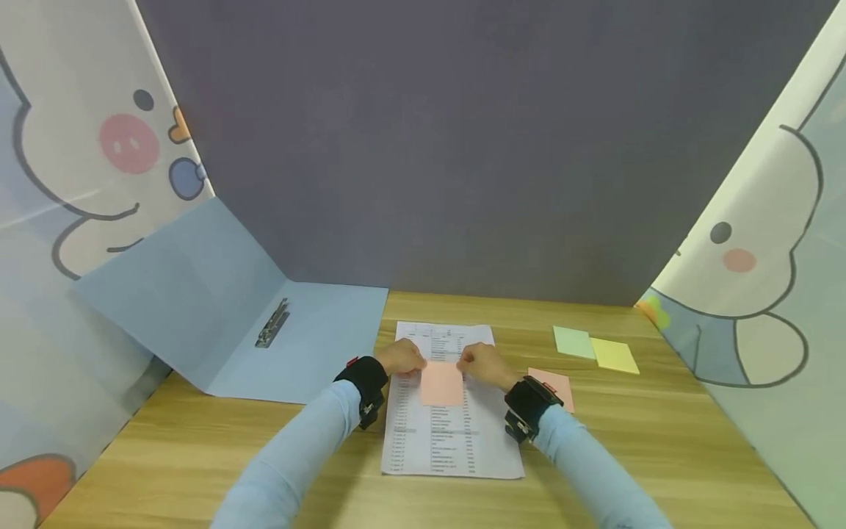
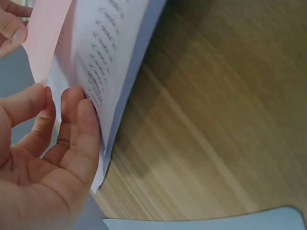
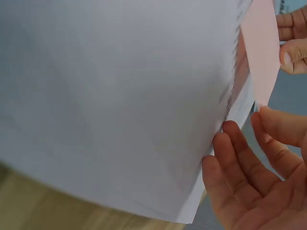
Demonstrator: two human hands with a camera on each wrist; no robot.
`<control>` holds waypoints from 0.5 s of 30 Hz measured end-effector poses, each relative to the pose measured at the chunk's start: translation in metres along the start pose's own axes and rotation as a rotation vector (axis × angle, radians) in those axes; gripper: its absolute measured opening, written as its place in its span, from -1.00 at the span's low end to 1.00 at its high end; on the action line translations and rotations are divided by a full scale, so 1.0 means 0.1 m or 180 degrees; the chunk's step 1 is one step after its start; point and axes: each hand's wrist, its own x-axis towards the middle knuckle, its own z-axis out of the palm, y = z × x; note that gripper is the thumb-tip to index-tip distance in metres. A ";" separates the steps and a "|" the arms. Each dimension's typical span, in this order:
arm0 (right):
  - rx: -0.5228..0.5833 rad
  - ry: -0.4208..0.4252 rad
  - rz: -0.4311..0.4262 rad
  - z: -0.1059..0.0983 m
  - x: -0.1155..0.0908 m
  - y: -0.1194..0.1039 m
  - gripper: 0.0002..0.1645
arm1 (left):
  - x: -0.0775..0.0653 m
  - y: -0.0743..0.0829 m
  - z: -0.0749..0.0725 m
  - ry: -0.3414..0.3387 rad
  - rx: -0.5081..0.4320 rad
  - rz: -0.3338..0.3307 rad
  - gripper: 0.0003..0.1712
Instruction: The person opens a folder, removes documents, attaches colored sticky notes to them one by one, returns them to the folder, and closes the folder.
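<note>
Both hands pinch a square pink sticky note (image 1: 442, 385) by its two upper corners, over a stack of printed sheets (image 1: 423, 448) on the table. My left hand (image 1: 401, 357) has the left corner between thumb and forefinger, its other fingers touching the paper in the left wrist view. At the right corner, my right hand (image 1: 487, 364) pinches likewise, with its remaining fingertips against the sheet in the right wrist view. The note (image 3: 261, 52) stands slightly off the page there. Rows of small print cover the top sheet; part of it is hidden by note and hands.
An open blue folder (image 1: 330, 330) with a metal clip (image 1: 272, 323) lies at the left, its cover leaning up. Right of the sheets are another pink note (image 1: 551, 386), partly under the right wrist, a green note (image 1: 573, 342) and a yellow note (image 1: 615, 355). A grey panel (image 1: 423, 147) stands behind.
</note>
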 end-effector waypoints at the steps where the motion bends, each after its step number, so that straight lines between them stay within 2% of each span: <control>1: -0.0029 0.0008 0.0034 0.00 0.01 0.00 -0.86 | 0.01 0.00 0.01 0.0008 0.0059 -0.0001 -0.62; 6: -0.0050 -0.0006 0.0161 0.00 0.07 -0.02 -0.82 | 0.03 0.04 0.03 0.0116 0.0302 -0.0151 -0.53; 12: -0.0105 -0.0039 0.0324 0.05 0.14 0.02 -0.82 | 0.08 0.04 0.10 0.0310 0.0642 -0.0252 -0.81; 15: -0.0126 -0.0045 0.0363 0.06 0.16 0.02 -0.83 | 0.14 0.00 0.14 0.0374 0.0745 -0.0293 -0.72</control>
